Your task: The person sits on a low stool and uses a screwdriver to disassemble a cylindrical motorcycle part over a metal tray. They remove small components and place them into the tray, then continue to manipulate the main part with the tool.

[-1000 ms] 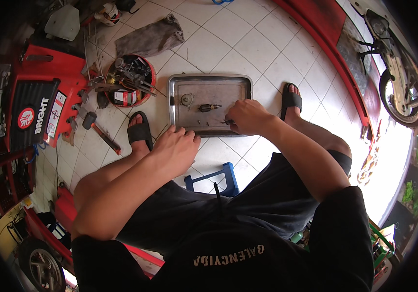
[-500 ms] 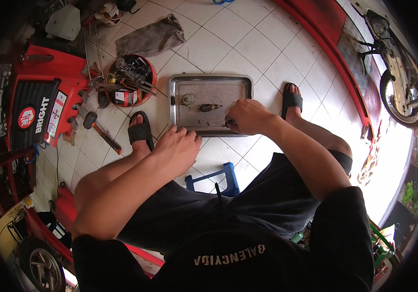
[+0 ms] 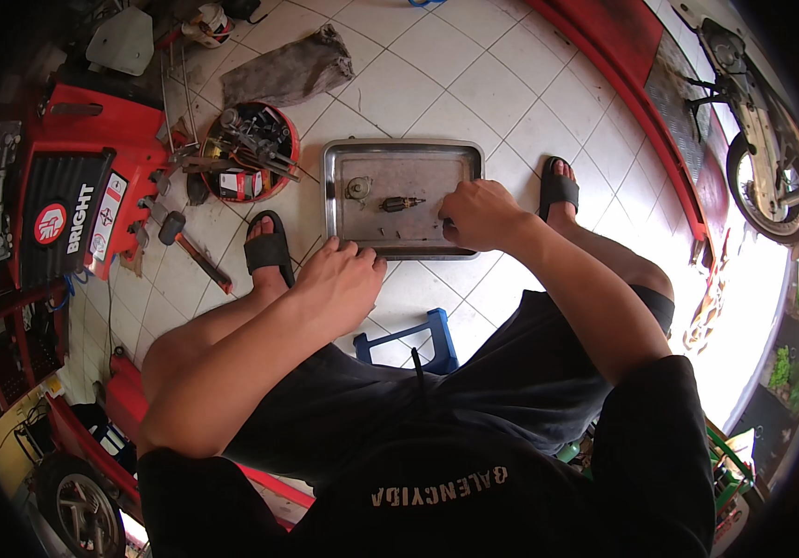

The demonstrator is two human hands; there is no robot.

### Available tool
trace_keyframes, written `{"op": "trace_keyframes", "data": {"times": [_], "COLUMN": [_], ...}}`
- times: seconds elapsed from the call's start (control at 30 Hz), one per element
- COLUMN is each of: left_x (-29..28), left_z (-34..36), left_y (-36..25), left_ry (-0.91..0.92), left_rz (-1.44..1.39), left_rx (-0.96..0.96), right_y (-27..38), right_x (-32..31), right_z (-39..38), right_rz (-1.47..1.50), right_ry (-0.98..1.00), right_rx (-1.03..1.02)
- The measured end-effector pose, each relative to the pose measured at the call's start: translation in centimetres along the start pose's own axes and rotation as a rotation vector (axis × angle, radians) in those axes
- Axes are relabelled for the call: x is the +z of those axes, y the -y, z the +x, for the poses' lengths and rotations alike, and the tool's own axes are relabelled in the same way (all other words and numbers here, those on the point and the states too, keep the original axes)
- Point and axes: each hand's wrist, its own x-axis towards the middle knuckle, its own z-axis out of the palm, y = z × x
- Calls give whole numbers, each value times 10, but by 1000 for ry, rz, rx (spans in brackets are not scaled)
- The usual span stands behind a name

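A steel tray (image 3: 404, 148) lies on the tiled floor between my sandalled feet, holding a round metal part (image 3: 357, 187), a cylindrical part with a shaft (image 3: 399, 204) and several small fasteners (image 3: 382, 232). My right hand (image 3: 480, 215) is over the tray’s right side, fingers bent and closed; whatever they hold is hidden. My left hand (image 3: 338, 285) is at the near left edge of the tray with curled fingers; I cannot make out whether they grip anything.
A red tub of tools (image 3: 250, 139), a hammer (image 3: 193, 250) and red equipment (image 3: 79, 223) stand or lie on my left. A cloth (image 3: 283, 70) lies beyond. A blue plastic frame (image 3: 436, 339) is below the tray. A red rail (image 3: 641, 139) and motorbike (image 3: 762, 186) are right.
My right hand has shifted slightly up and to the right, uncovering more of the tray’s lower right corner. My left hand has barely moved.
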Motion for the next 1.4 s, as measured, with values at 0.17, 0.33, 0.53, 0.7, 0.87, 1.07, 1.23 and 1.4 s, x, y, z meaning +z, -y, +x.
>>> {"op": "trace_keyframes", "data": {"times": [0.17,0.33,0.53,0.7,0.87,1.07,1.23,1.4], "left_x": [0,-1,0,1,-1,-1,-1,0], "left_z": [1,1,1,1,1,0,1,1], "left_y": [0,-1,0,0,0,-1,-1,-1], "left_ry": [10,16,13,14,34,23,24,18], "left_rz": [-1,0,4,1,-1,-4,-10,-1], "left_rx": [-2,-1,3,3,2,3,10,6], "right_y": [1,-4,0,0,-1,1,-2,-1], "right_x": [0,14,10,8,10,8,7,7], "right_z": [0,4,2,3,4,4,4,2], "right_rz": [-29,83,87,25,65,44,34,72], "right_ry": [-1,-82,-84,-37,-53,-44,-39,-77], "right_rx": [0,-99,-97,-55,-60,-46,-39,-74]}}
